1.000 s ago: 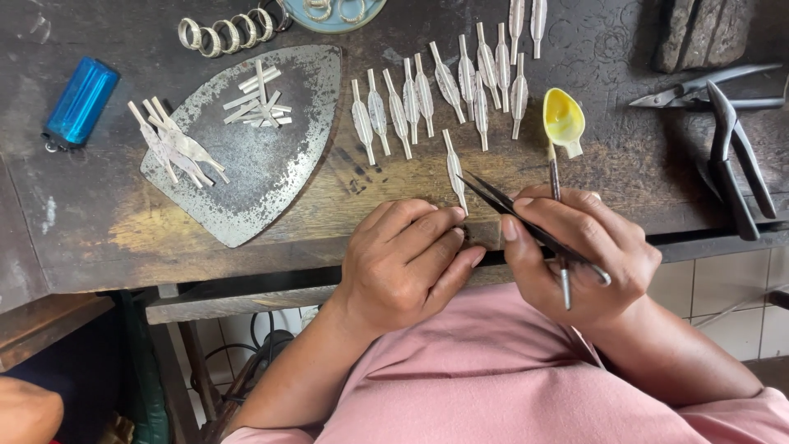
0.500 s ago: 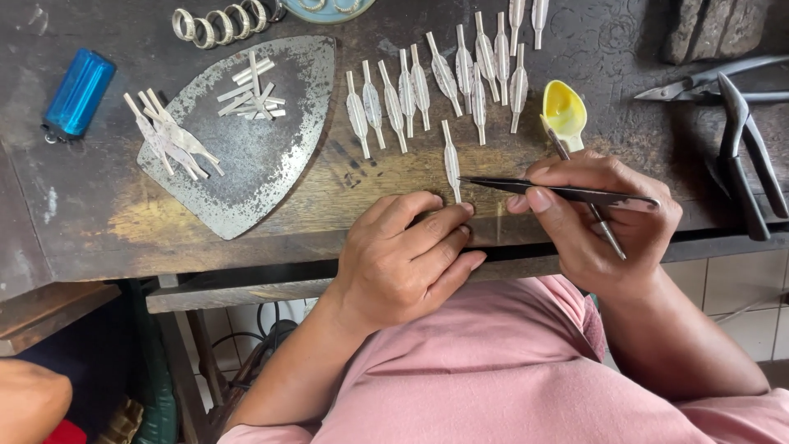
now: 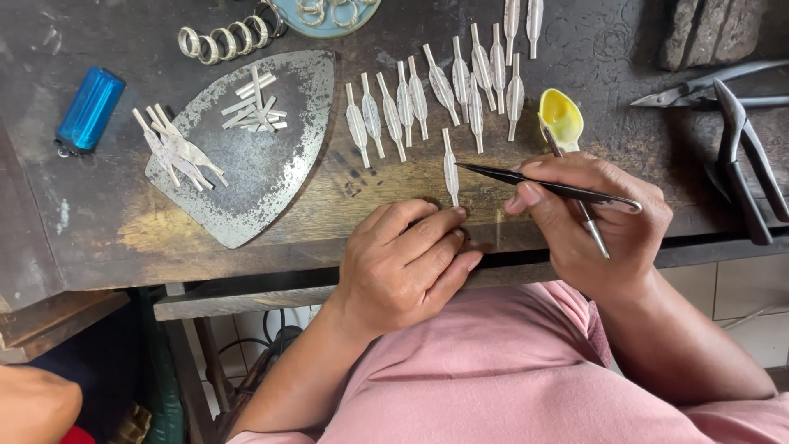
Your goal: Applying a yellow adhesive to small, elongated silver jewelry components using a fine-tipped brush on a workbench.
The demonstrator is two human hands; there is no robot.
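Tweezers (image 3: 542, 185) shifted left; right hand (image 3: 600, 218) pinching them; tip beside leaf piece (image 3: 450, 171).

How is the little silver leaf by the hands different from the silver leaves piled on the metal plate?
The single leaf piece lies alone on the wooden bench, nearly upright in the view; the piled leaf pieces overlap one another at a slant on the flat metal plate. The single one sits at the left hand's fingertips with the tweezers in the right hand pointing at it; the pile lies untouched. Both are slim, silver and leaf-shaped.
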